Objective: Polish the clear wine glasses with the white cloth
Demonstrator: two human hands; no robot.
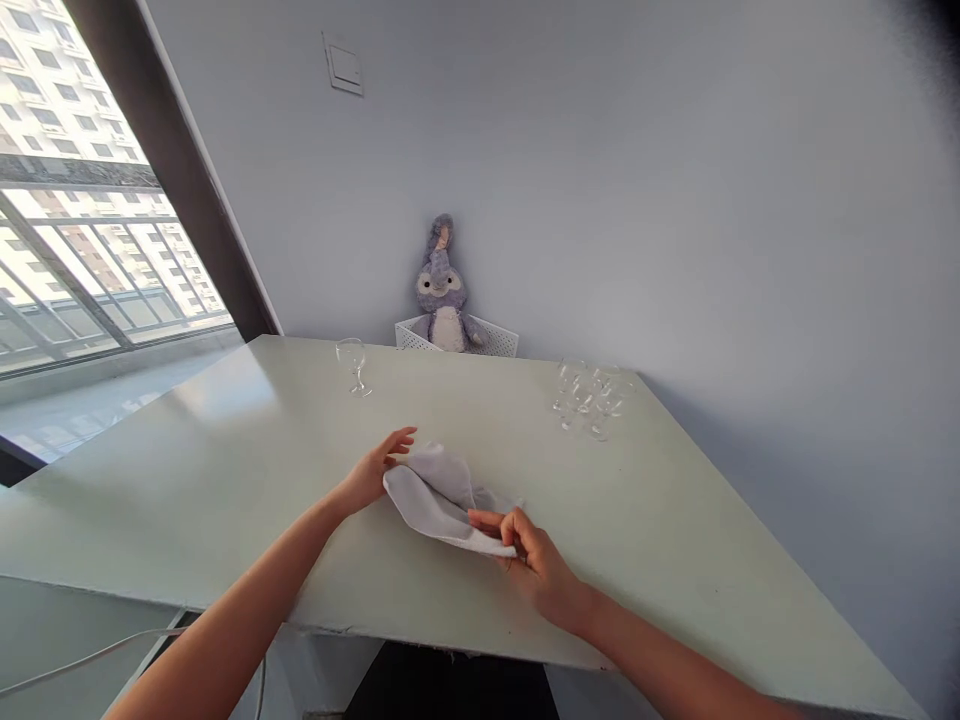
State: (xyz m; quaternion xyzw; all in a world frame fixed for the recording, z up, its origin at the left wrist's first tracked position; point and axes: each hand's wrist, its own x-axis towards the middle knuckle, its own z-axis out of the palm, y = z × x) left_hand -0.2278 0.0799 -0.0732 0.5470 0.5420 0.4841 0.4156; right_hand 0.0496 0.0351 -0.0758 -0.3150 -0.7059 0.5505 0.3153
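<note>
Fingers of our right hand (536, 565) pinch the soft grey cloth (439, 495) at its near edge, out on the pale tabletop (187, 480); our left hand (369, 480) is open, just against the fold. Light, limp stuff: that pinched edge looks the best hold.

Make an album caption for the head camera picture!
Left hand and right hand touch a gray cloth on a table near wine glasses.

No words, labels, brands or numbers could be read, nothing legible on the wall plate (344, 64), nothing on the white cloth (427, 500), nothing on the plush toy (441, 290), nothing on the stemmed wine glass (354, 365)
</note>
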